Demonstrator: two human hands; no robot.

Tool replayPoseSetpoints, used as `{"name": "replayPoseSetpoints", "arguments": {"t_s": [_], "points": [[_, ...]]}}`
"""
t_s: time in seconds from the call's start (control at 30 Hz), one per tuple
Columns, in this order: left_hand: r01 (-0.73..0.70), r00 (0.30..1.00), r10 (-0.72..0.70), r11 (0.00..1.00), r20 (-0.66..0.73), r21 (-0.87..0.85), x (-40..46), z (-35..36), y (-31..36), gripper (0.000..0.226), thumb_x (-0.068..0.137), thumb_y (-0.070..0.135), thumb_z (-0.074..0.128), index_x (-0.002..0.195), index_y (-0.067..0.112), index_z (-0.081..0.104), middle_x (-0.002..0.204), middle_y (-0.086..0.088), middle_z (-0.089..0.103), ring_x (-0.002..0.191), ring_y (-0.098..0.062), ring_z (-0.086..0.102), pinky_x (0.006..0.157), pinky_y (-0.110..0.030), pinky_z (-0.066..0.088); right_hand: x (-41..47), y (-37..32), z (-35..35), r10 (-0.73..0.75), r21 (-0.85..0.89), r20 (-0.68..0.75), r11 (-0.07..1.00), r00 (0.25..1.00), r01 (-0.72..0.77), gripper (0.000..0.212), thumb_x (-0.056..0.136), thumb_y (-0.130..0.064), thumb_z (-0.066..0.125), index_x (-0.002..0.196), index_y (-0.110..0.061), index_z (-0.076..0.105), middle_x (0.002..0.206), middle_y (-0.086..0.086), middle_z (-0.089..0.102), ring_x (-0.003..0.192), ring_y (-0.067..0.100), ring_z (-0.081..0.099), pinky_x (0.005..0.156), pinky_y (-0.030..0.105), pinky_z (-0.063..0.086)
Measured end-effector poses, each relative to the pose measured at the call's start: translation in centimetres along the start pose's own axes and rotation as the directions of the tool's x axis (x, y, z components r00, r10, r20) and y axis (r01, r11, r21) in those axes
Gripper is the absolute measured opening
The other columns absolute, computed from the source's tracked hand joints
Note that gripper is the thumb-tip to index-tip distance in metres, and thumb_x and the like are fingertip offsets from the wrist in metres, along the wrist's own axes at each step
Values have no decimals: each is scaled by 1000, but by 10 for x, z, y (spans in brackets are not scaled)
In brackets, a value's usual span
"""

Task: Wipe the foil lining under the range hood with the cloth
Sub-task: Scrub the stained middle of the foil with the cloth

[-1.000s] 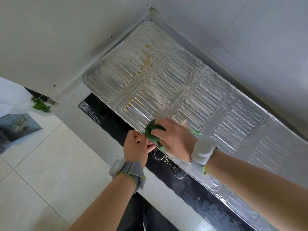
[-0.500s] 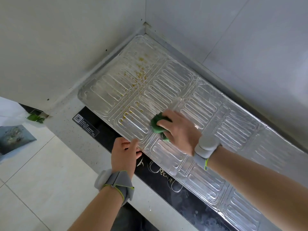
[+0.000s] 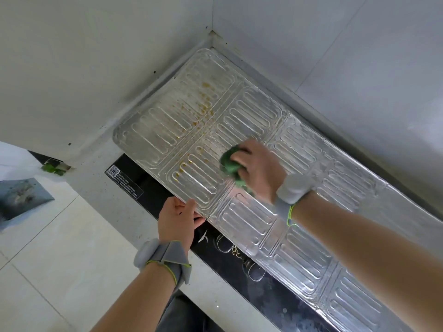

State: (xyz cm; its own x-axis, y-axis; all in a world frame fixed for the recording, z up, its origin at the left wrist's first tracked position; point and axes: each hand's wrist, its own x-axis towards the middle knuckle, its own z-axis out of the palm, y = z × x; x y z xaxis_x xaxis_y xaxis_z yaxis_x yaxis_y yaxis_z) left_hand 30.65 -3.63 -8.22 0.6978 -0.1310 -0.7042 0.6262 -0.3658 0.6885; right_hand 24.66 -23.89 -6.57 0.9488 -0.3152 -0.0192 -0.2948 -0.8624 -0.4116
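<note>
The embossed silver foil lining point(image 3: 242, 118) covers the underside of the range hood and runs from the far corner toward the lower right. Yellow-brown grease spots dot its left part. My right hand point(image 3: 260, 170) presses a bunched green cloth point(image 3: 230, 162) flat against the foil near its middle; the hand is blurred. My left hand point(image 3: 178, 218) pinches the foil's near edge between thumb and fingers, just below and left of the cloth. Both wrists wear grey bands.
A black glass hood panel point(image 3: 239, 262) with a label and white markings borders the foil's near edge. White walls point(image 3: 335, 44) meet at the corner beyond the foil. Pale floor tiles point(image 3: 60, 259) and a grey mat point(image 3: 21, 197) lie at the left.
My right hand has carried the cloth from the foil's near edge inward across the panel. My left hand has let go of the cloth and now grips the foil's edge.
</note>
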Motion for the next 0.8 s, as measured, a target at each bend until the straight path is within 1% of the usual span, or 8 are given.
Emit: {"name": "replayPoseSetpoints", "arguments": {"t_s": [0.1,0.17,0.3,0.4,0.5,0.6,0.7,0.8], "points": [[-13,1000,13,1000,3,15,-1,-1,0,11,92,9,59,95,-1,55,96,-23,68,85,-29,72,71,-35,61,-10,-17,4,-174,32,112,985,978,172,22,84,-8,67,106,-9,67,112,11,58,98,30,57,83,39,55],[-13,1000,13,1000,10,17,-2,-2,1,11,93,9,59,95,-1,55,95,-21,69,84,-28,72,71,-34,61,-3,-9,-2,-172,-7,114,985,978,174,22,85,-9,67,107,-9,67,114,12,59,102,31,58,87,39,54],[-21,1000,21,999,8,33,-2,-4,2,12,93,11,61,92,1,55,93,-20,69,82,-26,73,69,-33,61,24,32,-15,106,-90,-73,990,992,-113,22,89,-11,62,111,-8,67,117,12,57,100,30,56,83,31,52],[-30,999,30,998,-11,60,-4,-3,2,13,92,12,62,91,1,56,92,-20,69,78,-24,72,65,-29,60,32,37,-11,237,-83,-155,964,959,-252,22,84,-7,64,106,-6,68,111,15,58,98,37,56,80,37,52],[-26,999,28,998,-20,61,-5,-1,3,13,91,13,62,90,2,56,90,-19,69,73,-22,71,62,-28,60,20,-2,4,100,-25,-42,994,994,-102,24,82,-7,68,105,-4,69,112,17,59,100,38,56,84,45,53],[-22,1000,23,998,-19,54,-5,-1,5,12,91,11,62,91,0,56,88,-20,68,70,-19,70,64,-31,61,4,-35,10,-70,65,53,996,996,66,23,86,-11,66,108,-6,67,114,12,59,100,29,57,85,37,54],[-23,999,24,999,-22,37,-5,-1,5,12,91,10,62,91,0,56,88,-19,69,70,-21,71,65,-32,61,3,-39,9,-225,59,129,974,966,219,23,84,-8,66,107,-8,66,113,11,57,99,28,57,81,38,56],[-25,999,26,999,-20,46,-6,-3,5,13,91,12,62,91,0,57,87,-18,69,73,-23,71,65,-31,61,18,-21,7,-117,8,82,993,990,117,24,86,-12,67,110,-9,67,118,11,58,105,30,56,89,39,54]]}}
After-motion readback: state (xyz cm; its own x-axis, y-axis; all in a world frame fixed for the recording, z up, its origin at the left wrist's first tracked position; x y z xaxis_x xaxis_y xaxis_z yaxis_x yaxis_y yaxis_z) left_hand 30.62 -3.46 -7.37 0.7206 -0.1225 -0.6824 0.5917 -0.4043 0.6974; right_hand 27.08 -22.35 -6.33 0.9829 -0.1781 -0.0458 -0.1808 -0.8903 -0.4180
